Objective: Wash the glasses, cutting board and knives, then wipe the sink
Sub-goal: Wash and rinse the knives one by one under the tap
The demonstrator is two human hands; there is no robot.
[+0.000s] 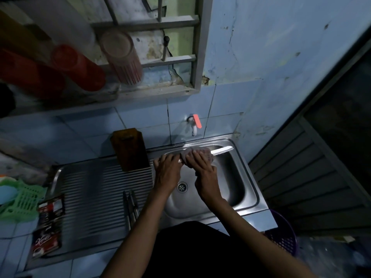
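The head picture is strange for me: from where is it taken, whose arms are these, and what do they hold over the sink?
There is no machine here. A person wears a wide-angle camera on the head, which looks forward and down, so the two bare arms are that person's own. The left hand grips the handle end of a white-bladed knife. The right hand presses a pinkish scrubbing sponge round the blade, over the stainless steel sink basin. On the ribbed steel draining board lie a few more dark-handled knives, and a brown wooden cutting board stands against the tiled wall. The white wall tap with an orange handle shows no running water.
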